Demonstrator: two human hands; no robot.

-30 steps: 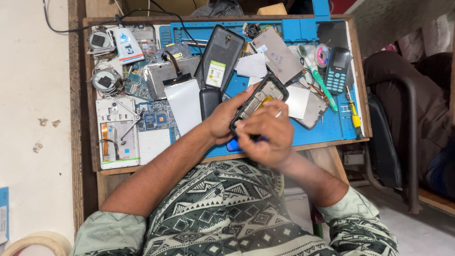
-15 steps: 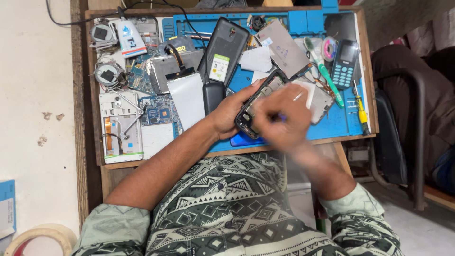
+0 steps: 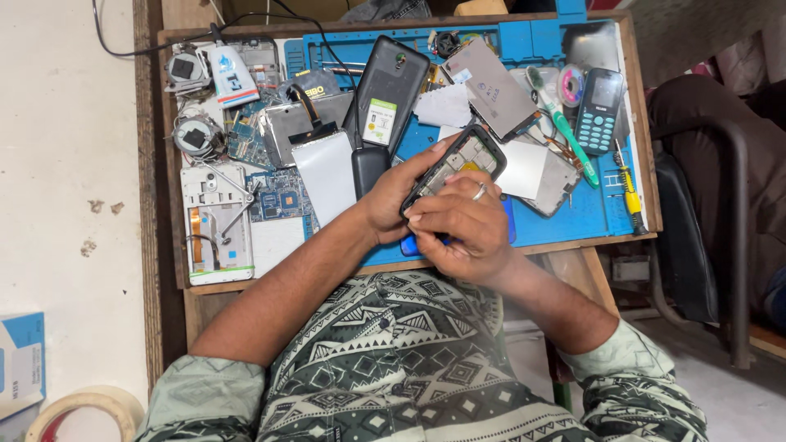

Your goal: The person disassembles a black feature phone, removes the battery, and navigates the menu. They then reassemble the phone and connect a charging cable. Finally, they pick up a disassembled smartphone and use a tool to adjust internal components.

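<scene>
My sleeves carry a grey-green and black geometric pattern. The mat (image 3: 591, 214) on my desk is bright blue. The toothbrush (image 3: 562, 124) at upper right is green and white, the screwdriver (image 3: 629, 190) yellow, the keypad phone (image 3: 598, 110) dark with teal keys.

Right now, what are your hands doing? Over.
Left hand grips opened phone. Right hand works on its lower end. Loose parts crowd blue mat.

Small phone repair workshop, wooden workbench (image 3: 168, 245) with blue repair mat (image 3: 589, 214), loose circuit boards (image 3: 282, 200), detached phone back cover (image 3: 385, 94), keypad handset (image 3: 598, 110), yellow-handled screwdriver (image 3: 629, 190), green toothbrush (image 3: 561, 123), tape roll (image 3: 86, 409) on bare floor.
</scene>
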